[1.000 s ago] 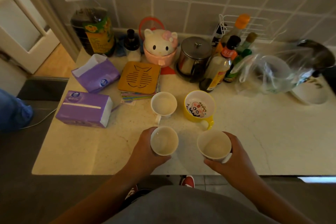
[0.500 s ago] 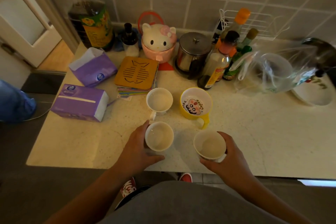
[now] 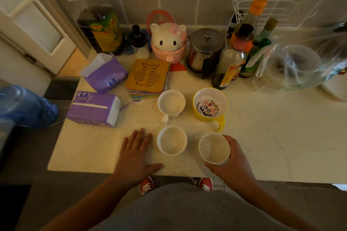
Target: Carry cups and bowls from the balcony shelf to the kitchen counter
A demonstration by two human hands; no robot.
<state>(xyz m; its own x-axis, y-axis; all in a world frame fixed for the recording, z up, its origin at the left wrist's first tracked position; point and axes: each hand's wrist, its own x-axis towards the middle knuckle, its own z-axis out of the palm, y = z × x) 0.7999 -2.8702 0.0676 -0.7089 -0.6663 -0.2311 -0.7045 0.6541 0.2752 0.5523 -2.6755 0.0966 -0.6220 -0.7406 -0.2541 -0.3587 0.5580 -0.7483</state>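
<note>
While the right hand (image 3: 232, 163) grips a white cup (image 3: 214, 148), the left hand (image 3: 136, 151) lies open and flat on the counter (image 3: 262, 137).
Second white cup (image 3: 171, 140) stands free just right of the left hand's fingers; third cup (image 3: 171, 103) and yellow mug (image 3: 210, 105) sit behind; tissue pack (image 3: 93, 108) far left.

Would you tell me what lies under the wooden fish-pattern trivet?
The wooden trivet rests on a stack of coloured mats; only their front edges show. Their faces, and any counter beneath, are covered.
</note>
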